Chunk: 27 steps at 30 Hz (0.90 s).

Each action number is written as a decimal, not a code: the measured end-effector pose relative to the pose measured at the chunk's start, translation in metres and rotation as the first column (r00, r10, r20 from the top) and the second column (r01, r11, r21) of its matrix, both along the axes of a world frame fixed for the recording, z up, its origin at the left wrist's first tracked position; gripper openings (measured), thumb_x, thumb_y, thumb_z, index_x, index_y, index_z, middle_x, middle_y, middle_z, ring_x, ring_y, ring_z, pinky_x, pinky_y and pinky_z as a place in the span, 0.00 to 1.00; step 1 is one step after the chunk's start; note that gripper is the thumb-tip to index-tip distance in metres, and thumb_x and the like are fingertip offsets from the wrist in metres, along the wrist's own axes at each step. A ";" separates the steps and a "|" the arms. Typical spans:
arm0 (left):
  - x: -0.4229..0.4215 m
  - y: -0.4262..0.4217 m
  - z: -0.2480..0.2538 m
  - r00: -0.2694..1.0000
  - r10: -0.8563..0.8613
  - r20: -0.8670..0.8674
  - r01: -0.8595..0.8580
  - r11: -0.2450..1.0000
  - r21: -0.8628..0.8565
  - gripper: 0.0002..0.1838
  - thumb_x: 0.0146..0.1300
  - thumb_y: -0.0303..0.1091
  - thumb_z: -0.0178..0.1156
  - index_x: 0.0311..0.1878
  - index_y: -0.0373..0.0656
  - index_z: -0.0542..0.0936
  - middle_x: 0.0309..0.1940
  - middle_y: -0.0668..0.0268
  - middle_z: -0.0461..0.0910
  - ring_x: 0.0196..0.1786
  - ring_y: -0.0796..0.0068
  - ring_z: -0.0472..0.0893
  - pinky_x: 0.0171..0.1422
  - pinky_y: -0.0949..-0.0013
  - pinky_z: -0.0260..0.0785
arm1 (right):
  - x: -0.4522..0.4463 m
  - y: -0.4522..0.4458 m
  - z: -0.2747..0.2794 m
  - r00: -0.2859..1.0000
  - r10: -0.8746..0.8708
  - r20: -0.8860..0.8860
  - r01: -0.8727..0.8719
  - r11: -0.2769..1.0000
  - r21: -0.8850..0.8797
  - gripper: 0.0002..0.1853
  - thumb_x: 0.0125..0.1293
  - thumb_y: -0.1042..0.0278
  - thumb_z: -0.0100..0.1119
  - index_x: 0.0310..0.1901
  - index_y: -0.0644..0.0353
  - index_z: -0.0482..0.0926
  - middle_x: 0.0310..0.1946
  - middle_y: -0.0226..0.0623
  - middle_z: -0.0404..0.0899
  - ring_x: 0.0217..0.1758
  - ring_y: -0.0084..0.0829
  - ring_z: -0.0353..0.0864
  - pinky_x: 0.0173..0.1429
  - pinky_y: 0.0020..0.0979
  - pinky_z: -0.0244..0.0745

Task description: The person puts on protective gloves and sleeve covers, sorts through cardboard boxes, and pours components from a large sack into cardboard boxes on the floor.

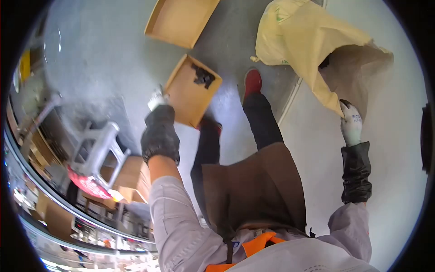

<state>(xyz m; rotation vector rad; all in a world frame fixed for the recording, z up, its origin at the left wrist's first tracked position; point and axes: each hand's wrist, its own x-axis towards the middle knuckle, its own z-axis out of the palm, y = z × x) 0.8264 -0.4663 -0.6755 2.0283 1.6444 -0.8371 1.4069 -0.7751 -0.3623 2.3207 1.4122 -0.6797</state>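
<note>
My left hand (158, 99), in a white glove with a dark sleeve cover, is closed at the left edge of a shallow cardboard box (185, 97). Several small black pieces (203, 77) lie in the far right corner of this tilted box. On the other side, my gloved right hand (351, 119) grips the rim of a large yellowish sack (312, 38). The sack's mouth gapes toward me, and something dark shows just inside; I cannot make out what it is.
Another shallow cardboard box (181, 22) lies on the grey floor (104, 59) beyond the first. A grey plastic stool (102, 149) and a brown carton (133, 177) stand at the left. My red shoe (252, 81) is between box and sack.
</note>
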 end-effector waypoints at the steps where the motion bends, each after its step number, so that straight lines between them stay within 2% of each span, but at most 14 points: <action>1: 0.007 0.000 0.015 0.996 0.074 -0.046 -0.074 0.997 0.012 0.37 0.54 0.45 0.68 0.69 0.57 0.68 0.58 0.59 0.76 0.59 0.57 0.78 0.61 0.53 0.72 | 0.002 0.001 0.003 0.998 0.055 -0.013 -0.053 0.994 0.092 0.20 0.62 0.75 0.56 0.57 0.54 0.77 0.46 0.42 0.80 0.53 0.45 0.77 0.52 0.40 0.73; 6: -0.019 -0.024 0.055 0.977 0.200 -0.071 -0.200 0.980 -0.001 0.37 0.56 0.47 0.66 0.69 0.57 0.67 0.60 0.59 0.75 0.59 0.56 0.78 0.60 0.53 0.72 | 0.000 0.023 -0.001 0.996 0.029 -0.079 -0.030 1.000 -0.008 0.17 0.63 0.75 0.54 0.55 0.57 0.77 0.44 0.44 0.80 0.47 0.48 0.80 0.48 0.42 0.74; 8: -0.044 -0.072 0.051 0.982 0.184 0.035 -0.183 0.983 -0.021 0.35 0.59 0.47 0.62 0.70 0.57 0.66 0.61 0.58 0.75 0.59 0.55 0.78 0.61 0.52 0.72 | -0.004 0.034 0.000 0.993 0.058 -0.099 -0.059 0.998 -0.007 0.15 0.64 0.70 0.57 0.53 0.56 0.78 0.40 0.44 0.81 0.44 0.49 0.80 0.46 0.42 0.74; 10: -0.052 -0.122 0.066 0.912 0.393 0.117 -0.380 0.917 -0.117 0.31 0.61 0.46 0.58 0.69 0.55 0.69 0.60 0.57 0.76 0.59 0.54 0.78 0.62 0.52 0.71 | -0.003 0.055 0.014 0.990 0.100 -0.101 -0.099 0.995 0.018 0.14 0.65 0.67 0.59 0.52 0.55 0.79 0.39 0.43 0.81 0.42 0.49 0.80 0.45 0.43 0.74; 12: -0.051 -0.168 0.088 0.749 0.578 0.324 -0.522 0.816 -0.249 0.27 0.62 0.44 0.57 0.65 0.53 0.73 0.58 0.54 0.78 0.59 0.52 0.78 0.62 0.55 0.70 | -0.008 0.083 0.045 0.985 0.065 -0.161 -0.068 0.998 -0.015 0.12 0.66 0.64 0.59 0.49 0.57 0.79 0.36 0.45 0.80 0.39 0.50 0.79 0.43 0.43 0.74; 13: -0.043 -0.185 0.110 0.737 0.594 0.323 -0.539 0.805 -0.250 0.27 0.62 0.44 0.57 0.65 0.53 0.73 0.58 0.54 0.78 0.59 0.52 0.78 0.62 0.55 0.70 | -0.015 0.094 0.063 0.982 0.041 -0.187 -0.049 0.998 -0.040 0.11 0.67 0.63 0.60 0.47 0.58 0.80 0.34 0.46 0.80 0.38 0.50 0.79 0.42 0.43 0.73; 15: -0.005 -0.212 0.152 0.520 0.785 0.336 -0.651 0.619 -0.438 0.26 0.63 0.41 0.58 0.64 0.45 0.74 0.57 0.50 0.79 0.61 0.56 0.78 0.64 0.60 0.69 | -0.031 0.125 0.097 0.967 0.120 -0.223 -0.126 0.992 -0.014 0.10 0.67 0.64 0.60 0.45 0.60 0.80 0.32 0.48 0.78 0.34 0.48 0.77 0.40 0.40 0.73; 17: 0.039 -0.232 0.194 0.406 0.826 0.391 -0.684 0.558 -0.470 0.27 0.63 0.39 0.58 0.65 0.41 0.72 0.57 0.50 0.79 0.61 0.57 0.78 0.65 0.62 0.68 | -0.041 0.152 0.136 0.924 0.243 -0.296 -0.239 0.970 0.053 0.09 0.66 0.67 0.62 0.42 0.64 0.80 0.27 0.52 0.75 0.26 0.44 0.72 0.36 0.33 0.71; 18: 0.059 -0.236 0.205 0.307 0.846 0.436 -0.712 0.509 -0.485 0.28 0.64 0.37 0.58 0.66 0.36 0.71 0.58 0.50 0.78 0.62 0.59 0.78 0.66 0.63 0.67 | -0.037 0.163 0.152 0.918 0.273 -0.288 -0.266 0.962 0.063 0.09 0.66 0.67 0.62 0.42 0.64 0.80 0.27 0.52 0.75 0.26 0.44 0.72 0.36 0.33 0.71; 19: 0.077 -0.243 0.211 0.288 0.851 0.439 -0.723 0.494 -0.484 0.28 0.64 0.37 0.58 0.66 0.36 0.71 0.58 0.50 0.78 0.62 0.59 0.78 0.66 0.63 0.67 | -0.037 0.167 0.170 0.904 0.285 -0.318 -0.273 0.959 0.081 0.09 0.66 0.68 0.62 0.42 0.65 0.79 0.26 0.51 0.74 0.25 0.42 0.71 0.35 0.33 0.71; 21: 0.108 -0.254 0.205 -0.072 0.841 0.536 -0.676 0.355 -0.646 0.29 0.65 0.37 0.58 0.66 0.30 0.69 0.60 0.50 0.76 0.63 0.61 0.76 0.69 0.64 0.65 | -0.042 0.172 0.206 0.872 0.302 -0.384 -0.280 0.953 0.115 0.08 0.65 0.71 0.62 0.41 0.67 0.79 0.25 0.50 0.73 0.24 0.38 0.69 0.35 0.32 0.71; 24: 0.144 -0.286 0.157 -0.181 0.825 0.535 -0.713 0.265 -0.650 0.32 0.66 0.40 0.59 0.69 0.32 0.66 0.65 0.51 0.72 0.66 0.58 0.73 0.69 0.63 0.64 | -0.077 0.182 0.280 0.844 0.177 -0.507 -0.162 0.984 0.073 0.07 0.64 0.75 0.62 0.38 0.70 0.79 0.22 0.44 0.74 0.24 0.30 0.73 0.34 0.29 0.70; 26: 0.150 -0.318 0.110 -0.382 0.837 0.391 -0.748 -0.031 -0.663 0.37 0.68 0.45 0.60 0.72 0.35 0.59 0.67 0.54 0.68 0.66 0.57 0.71 0.68 0.62 0.64 | -0.096 0.179 0.320 0.829 0.167 -0.533 -0.169 0.985 0.046 0.07 0.62 0.75 0.63 0.36 0.71 0.79 0.21 0.39 0.75 0.24 0.28 0.75 0.33 0.28 0.70; 27: 0.143 -0.311 0.126 -0.393 0.829 0.398 -0.750 -0.039 -0.660 0.37 0.68 0.45 0.60 0.72 0.35 0.59 0.67 0.54 0.68 0.66 0.57 0.71 0.68 0.62 0.64 | -0.107 0.178 0.338 0.829 0.191 -0.525 -0.205 0.978 0.032 0.07 0.61 0.74 0.64 0.34 0.70 0.79 0.21 0.37 0.76 0.24 0.28 0.76 0.32 0.28 0.70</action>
